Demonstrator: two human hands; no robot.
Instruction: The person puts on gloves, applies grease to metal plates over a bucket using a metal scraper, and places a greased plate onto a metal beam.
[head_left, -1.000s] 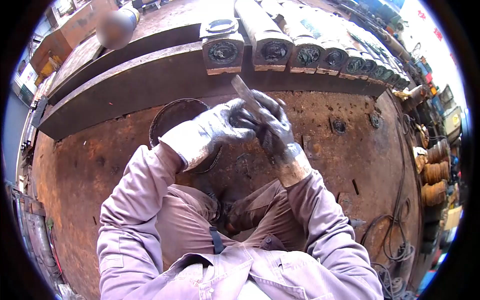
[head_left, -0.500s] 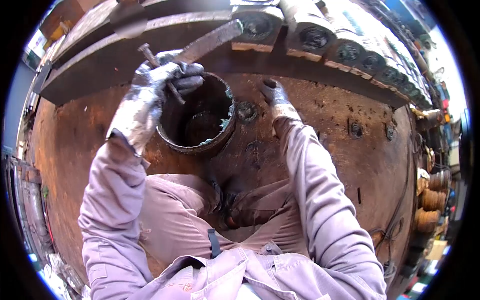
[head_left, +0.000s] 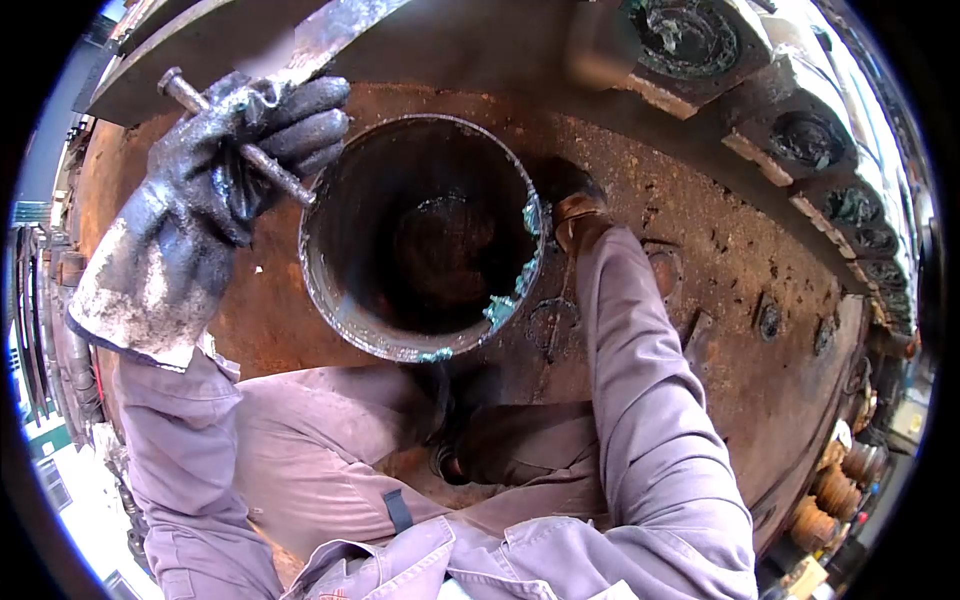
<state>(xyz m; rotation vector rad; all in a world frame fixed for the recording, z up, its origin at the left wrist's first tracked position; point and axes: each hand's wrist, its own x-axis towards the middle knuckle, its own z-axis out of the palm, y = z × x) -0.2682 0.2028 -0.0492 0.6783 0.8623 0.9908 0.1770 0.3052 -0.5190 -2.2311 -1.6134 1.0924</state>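
Note:
My left hand [head_left: 235, 150], in a dark, grease-smeared glove, is closed at the upper left. It holds a long headed metal pin [head_left: 275, 172] and a flat metal bar [head_left: 345, 35], whose far end runs out of view. Just right of it stands an open round metal drum [head_left: 310, 270], with blue-green grease [head_left: 498, 312] stuck along its right and near rim. The inside is dark, with a wet shine at the bottom. Beside the drum's right wall is my right hand [head_left: 572, 190], also gloved; shadow and blur hide its fingers.
Greasy block-shaped parts with round openings [head_left: 690, 40] line the far right side. The rusty metal floor [head_left: 650, 150] carries round fittings [head_left: 768, 318]. My crossed legs [head_left: 320, 420] lie close to the drum's near side. Rusty coiled parts [head_left: 838, 490] stand at the right edge.
The view has tipped down, so the drum looks larger and nearer. My right hand has come to the drum's right side. My left hand still holds the pin and bar.

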